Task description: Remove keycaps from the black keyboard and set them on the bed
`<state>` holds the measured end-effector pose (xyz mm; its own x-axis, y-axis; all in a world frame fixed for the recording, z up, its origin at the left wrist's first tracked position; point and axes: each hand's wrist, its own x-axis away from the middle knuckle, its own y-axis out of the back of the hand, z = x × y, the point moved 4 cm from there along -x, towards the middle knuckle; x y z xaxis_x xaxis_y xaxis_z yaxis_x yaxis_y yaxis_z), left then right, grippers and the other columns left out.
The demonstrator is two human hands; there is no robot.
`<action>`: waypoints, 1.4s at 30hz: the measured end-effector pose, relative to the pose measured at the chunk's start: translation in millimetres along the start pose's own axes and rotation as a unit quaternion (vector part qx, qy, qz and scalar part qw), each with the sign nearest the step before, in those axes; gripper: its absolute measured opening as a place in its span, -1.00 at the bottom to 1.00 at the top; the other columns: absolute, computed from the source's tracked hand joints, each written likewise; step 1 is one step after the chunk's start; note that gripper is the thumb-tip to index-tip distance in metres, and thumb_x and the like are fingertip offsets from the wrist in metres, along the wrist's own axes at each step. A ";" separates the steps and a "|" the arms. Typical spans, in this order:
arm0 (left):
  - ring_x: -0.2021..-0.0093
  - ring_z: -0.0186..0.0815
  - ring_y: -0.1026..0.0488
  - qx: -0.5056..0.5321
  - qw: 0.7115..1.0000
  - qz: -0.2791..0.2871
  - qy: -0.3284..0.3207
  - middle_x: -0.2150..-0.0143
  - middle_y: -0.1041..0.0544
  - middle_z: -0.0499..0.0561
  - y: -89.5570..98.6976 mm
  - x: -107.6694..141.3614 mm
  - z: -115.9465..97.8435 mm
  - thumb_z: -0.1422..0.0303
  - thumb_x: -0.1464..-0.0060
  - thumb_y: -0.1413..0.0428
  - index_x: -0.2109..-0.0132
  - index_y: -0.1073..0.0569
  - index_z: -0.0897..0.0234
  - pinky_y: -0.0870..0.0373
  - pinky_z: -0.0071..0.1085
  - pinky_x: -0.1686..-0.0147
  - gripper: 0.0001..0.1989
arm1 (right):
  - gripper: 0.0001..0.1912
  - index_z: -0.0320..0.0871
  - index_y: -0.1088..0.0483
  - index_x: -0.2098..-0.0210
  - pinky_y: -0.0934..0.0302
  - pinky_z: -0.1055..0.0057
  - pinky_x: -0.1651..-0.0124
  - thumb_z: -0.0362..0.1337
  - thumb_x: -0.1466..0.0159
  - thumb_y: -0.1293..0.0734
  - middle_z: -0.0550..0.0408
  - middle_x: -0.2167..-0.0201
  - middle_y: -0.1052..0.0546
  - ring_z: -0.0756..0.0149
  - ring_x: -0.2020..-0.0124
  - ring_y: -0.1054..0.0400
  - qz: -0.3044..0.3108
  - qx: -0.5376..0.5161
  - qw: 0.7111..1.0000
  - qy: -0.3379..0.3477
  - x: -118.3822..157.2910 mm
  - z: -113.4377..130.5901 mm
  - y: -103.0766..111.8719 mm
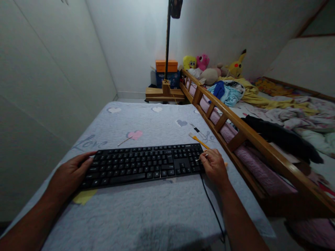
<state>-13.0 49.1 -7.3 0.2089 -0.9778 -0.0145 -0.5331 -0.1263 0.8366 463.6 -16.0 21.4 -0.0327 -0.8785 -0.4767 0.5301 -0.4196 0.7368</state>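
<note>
Pale walls [131, 45] and pale panels [49, 90] to the left; wooden bed rail [222, 108] along the right.

Surface [123, 223]: covered in light blue cloth printed with hearts and lettering.

Keyboard [146, 164], black, full-size: lying across the middle of the surface, keys up; cable [210, 200] leaving near its right end and trailing toward the near edge.

Left hand [70, 170]: at the keyboard's left end, thumb along its corner, gripping that end; the other fingers largely hidden.

Right hand [215, 165]: at the keyboard's right end, thumb and forefinger pinching a thin swab [198, 160], tip over the number pad; whether it touches a key cannot be told.

Second swab [125, 141]: lying beyond the keyboard, one end over a pink heart.

Brush [200, 140], yellow handle, light bristles: beyond the keyboard's right end, partly behind the right hand.

Slim metal tool [196, 129] with black middle: just beyond the brush.

Background: orange box [166, 65] on blue box [171, 77], dark pole [167, 45] on a wooden base [157, 92]; plush toys [202, 62] and rumpled clothes [230, 94] on the bed [264, 108].
</note>
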 end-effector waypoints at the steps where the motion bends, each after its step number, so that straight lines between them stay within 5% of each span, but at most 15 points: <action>1: 0.06 -0.11 -0.51 -0.001 1.000 0.000 0.000 0.02 -0.58 0.09 -0.1 -0.2 0.8 0.05 -0.07 0.08 -0.07 -0.49 0.23 -0.39 -0.27 0.04 -0.45 | -0.80 -0.09 -0.33 0.46 -0.11 0.22 0.11 -0.30 -0.29 -0.21 0.08 0.43 -0.44 0.21 0.24 -0.26 0.007 -0.004 1.000 0.004 0.1 1.0 -1.3; 42: 0.03 -0.13 -0.49 0.004 1.000 0.010 0.011 -0.04 -0.55 0.07 -1.1 1.4 -1.1 0.06 -0.07 0.08 -0.09 -0.47 0.21 -0.35 -0.22 -0.04 -0.45 | -0.82 -0.10 -0.40 0.41 -0.07 0.22 0.08 -0.30 -0.31 -0.23 0.08 0.40 -0.47 0.21 0.22 -0.24 -0.004 -0.009 1.000 0.018 -3.0 6.1 -7.6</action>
<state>-11.2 48.0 -7.6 0.2167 -0.9761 0.0144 -0.5439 -0.1085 0.8321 454.5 -11.6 20.2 -0.0063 -0.8665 -0.4991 0.5455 -0.4213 0.7245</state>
